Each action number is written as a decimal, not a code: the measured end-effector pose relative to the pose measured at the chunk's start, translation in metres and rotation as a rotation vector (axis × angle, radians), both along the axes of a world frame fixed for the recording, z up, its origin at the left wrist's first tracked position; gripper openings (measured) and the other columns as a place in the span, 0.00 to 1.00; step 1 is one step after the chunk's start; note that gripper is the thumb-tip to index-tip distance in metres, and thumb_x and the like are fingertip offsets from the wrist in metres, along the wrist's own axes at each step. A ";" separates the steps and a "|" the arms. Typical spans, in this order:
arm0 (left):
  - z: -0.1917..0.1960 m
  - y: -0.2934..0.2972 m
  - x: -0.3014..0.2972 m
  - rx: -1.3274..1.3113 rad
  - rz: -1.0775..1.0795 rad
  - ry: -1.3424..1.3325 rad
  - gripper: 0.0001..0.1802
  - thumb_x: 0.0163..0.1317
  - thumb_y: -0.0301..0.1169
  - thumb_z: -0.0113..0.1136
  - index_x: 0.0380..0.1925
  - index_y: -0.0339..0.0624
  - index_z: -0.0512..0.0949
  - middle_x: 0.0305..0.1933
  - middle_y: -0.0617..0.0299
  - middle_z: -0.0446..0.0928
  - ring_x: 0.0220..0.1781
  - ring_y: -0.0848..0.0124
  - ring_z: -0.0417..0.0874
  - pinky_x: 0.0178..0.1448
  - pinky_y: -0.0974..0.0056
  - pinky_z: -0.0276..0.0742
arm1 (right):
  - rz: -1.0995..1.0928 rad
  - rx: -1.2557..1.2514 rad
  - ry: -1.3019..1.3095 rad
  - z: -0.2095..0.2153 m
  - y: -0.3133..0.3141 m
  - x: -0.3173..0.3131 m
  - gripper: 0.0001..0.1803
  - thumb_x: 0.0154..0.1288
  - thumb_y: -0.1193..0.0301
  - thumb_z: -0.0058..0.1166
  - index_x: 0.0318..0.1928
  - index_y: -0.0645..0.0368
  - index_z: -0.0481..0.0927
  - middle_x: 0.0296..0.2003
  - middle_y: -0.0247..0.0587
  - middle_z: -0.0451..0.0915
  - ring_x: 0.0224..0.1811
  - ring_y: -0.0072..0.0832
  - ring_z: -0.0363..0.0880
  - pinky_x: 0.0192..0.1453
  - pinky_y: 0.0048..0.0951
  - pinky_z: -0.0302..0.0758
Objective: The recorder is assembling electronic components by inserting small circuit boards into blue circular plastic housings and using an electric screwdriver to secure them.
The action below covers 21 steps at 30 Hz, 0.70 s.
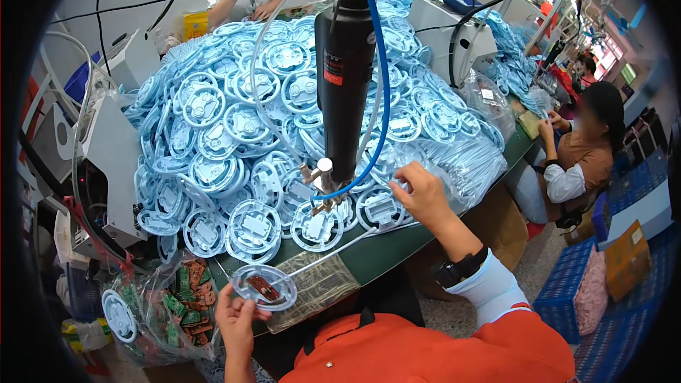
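Note:
My left hand (240, 319) grips a round light blue plastic housing (289, 289) by its near left edge. Inside that housing lies a small reddish-brown circuit board (262, 287). My right hand (424, 195) is raised over the right side of the pile, fingers curled in a pinch; what they hold, if anything, is too small to make out. Between my hands and the pile hangs a black electric screwdriver (344, 92) with a blue air hose (383, 99) and metal fittings at its lower end. Many similar blue housings (252, 230) are heaped on the green table (383, 264).
A clear bag of green and orange circuit boards (186, 298) sits at the near left, with another housing (119, 315) beside it. Grey machines (117, 163) flank the table. Co-workers sit at the far side and at right, near blue crates (567, 291). Cables hang overhead.

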<state>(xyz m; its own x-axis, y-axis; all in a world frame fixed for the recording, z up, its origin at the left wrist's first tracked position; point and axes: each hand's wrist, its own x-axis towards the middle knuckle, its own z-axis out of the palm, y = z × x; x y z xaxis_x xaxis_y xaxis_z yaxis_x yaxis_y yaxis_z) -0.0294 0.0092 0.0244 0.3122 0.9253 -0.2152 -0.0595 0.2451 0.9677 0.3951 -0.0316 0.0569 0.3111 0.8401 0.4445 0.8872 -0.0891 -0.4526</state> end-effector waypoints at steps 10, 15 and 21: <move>-0.019 0.003 0.005 -0.299 -0.212 0.104 0.28 0.66 0.19 0.54 0.65 0.27 0.60 0.34 0.46 0.83 0.26 0.60 0.88 0.28 0.65 0.86 | 0.025 0.121 -0.018 -0.005 0.058 -0.014 0.18 0.58 0.64 0.68 0.42 0.57 0.75 0.38 0.43 0.77 0.40 0.47 0.80 0.38 0.43 0.77; -0.034 0.004 0.004 -0.271 -0.239 0.148 0.28 0.67 0.20 0.55 0.66 0.30 0.61 0.35 0.44 0.83 0.27 0.57 0.88 0.28 0.62 0.87 | -0.045 0.211 -0.093 0.005 0.130 0.030 0.15 0.60 0.66 0.66 0.40 0.59 0.76 0.38 0.46 0.77 0.41 0.49 0.80 0.42 0.47 0.76; -0.035 0.003 0.009 -0.181 -0.208 0.144 0.24 0.68 0.26 0.55 0.65 0.40 0.69 0.28 0.54 0.84 0.19 0.70 0.83 0.18 0.72 0.75 | -0.185 0.198 0.185 0.003 0.229 0.034 0.24 0.63 0.52 0.64 0.41 0.62 0.77 0.40 0.53 0.80 0.45 0.54 0.79 0.49 0.51 0.75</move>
